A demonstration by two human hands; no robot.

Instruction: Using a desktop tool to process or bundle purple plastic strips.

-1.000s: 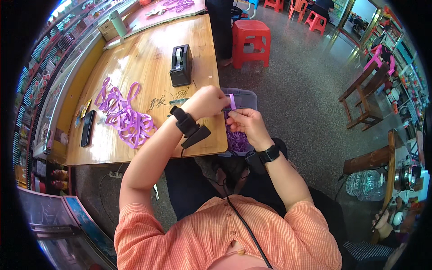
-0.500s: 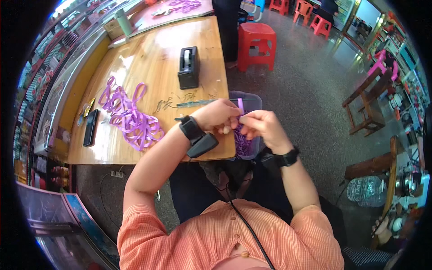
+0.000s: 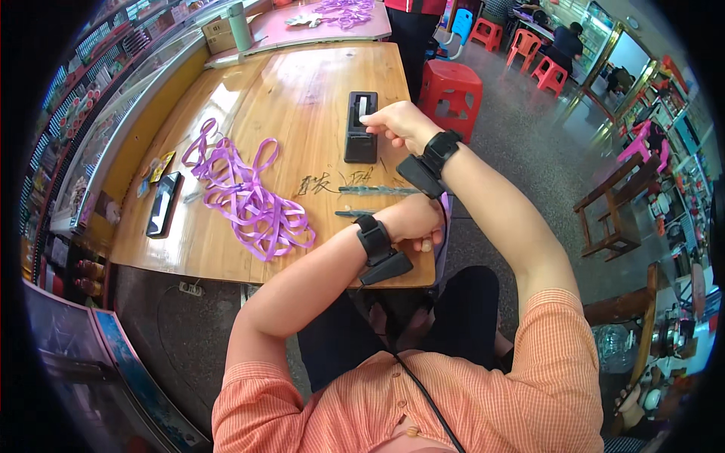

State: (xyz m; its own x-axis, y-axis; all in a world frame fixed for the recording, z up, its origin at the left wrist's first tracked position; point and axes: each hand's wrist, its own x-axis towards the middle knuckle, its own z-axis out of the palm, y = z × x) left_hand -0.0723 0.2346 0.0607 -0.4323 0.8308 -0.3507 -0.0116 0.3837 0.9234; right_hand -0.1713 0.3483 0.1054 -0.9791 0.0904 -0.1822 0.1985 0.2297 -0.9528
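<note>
A black tape dispenser [image 3: 361, 146] with a roll of tape stands on the wooden table. My right hand [image 3: 399, 124] reaches over it, thumb and forefinger pinched on the tape at its middle. Close to the table's right edge, my left hand [image 3: 417, 219] is closed with curled fingers. A strip of purple ribbon [image 3: 446, 204] shows beside its fingers, partly hidden by the hand and a cable. Two thin dark sticks [image 3: 370, 190] in clear wrap extend left from near my left hand. A tangled heap of purple ribbon [image 3: 253, 208] lies to the left.
A black phone [image 3: 164, 204] lies on the left of the wooden table [image 3: 291, 79]. Beyond is a pink table [image 3: 283, 26] with more ribbon and a green bottle [image 3: 239, 26]. A red stool [image 3: 451, 98] stands past the right edge, near a standing person. A wooden chair [image 3: 608, 215] is further right.
My right hand has left my left hand and moved up to the tape dispenser. My left hand stays by the table edge. The view has shifted, and the bin with purple ribbon is mostly hidden.
</note>
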